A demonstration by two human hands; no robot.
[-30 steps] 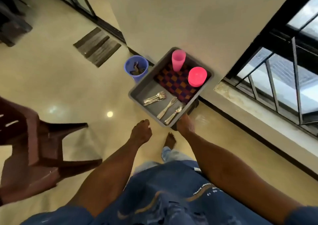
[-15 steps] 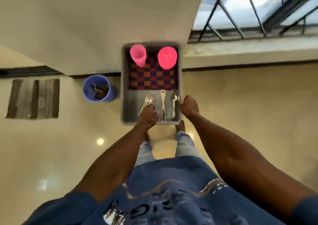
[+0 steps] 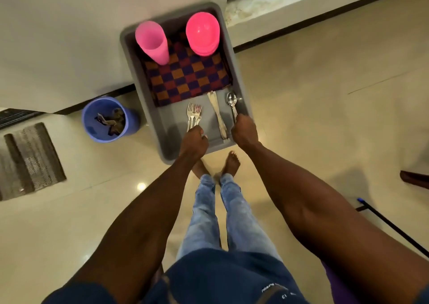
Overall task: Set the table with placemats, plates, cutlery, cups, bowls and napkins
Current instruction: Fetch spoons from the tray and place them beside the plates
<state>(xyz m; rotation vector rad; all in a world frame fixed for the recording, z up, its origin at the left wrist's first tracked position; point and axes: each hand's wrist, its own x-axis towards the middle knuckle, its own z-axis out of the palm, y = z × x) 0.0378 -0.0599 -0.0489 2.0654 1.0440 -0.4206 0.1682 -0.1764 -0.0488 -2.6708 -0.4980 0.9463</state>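
Note:
A grey tray [image 3: 172, 127] sits in front of me above the floor. At its far end stand a pink cup [image 3: 151, 41] and stacked pink bowls [image 3: 203, 33] on a checkered orange and purple cloth [image 3: 188, 78]. At the near end lie forks [image 3: 193, 114], a knife [image 3: 217, 113] and a spoon [image 3: 231, 100]. My left hand [image 3: 193, 142] is curled over the fork handles. My right hand [image 3: 245, 131] closes on the spoon handle by the tray's right rim.
A blue bin [image 3: 105, 119] with scraps stands left of the tray against the white wall. A striped floor mat [image 3: 27, 159] lies further left. A dark stick with a blue tip [image 3: 394, 229] and a brown chair part [image 3: 415, 179] are at the right. My bare feet stand below the tray.
I have turned to face the tray and come closer. My left hand moved from beside the tray onto the fork handles; my right hand shifted from the tray's edge onto the spoon handle.

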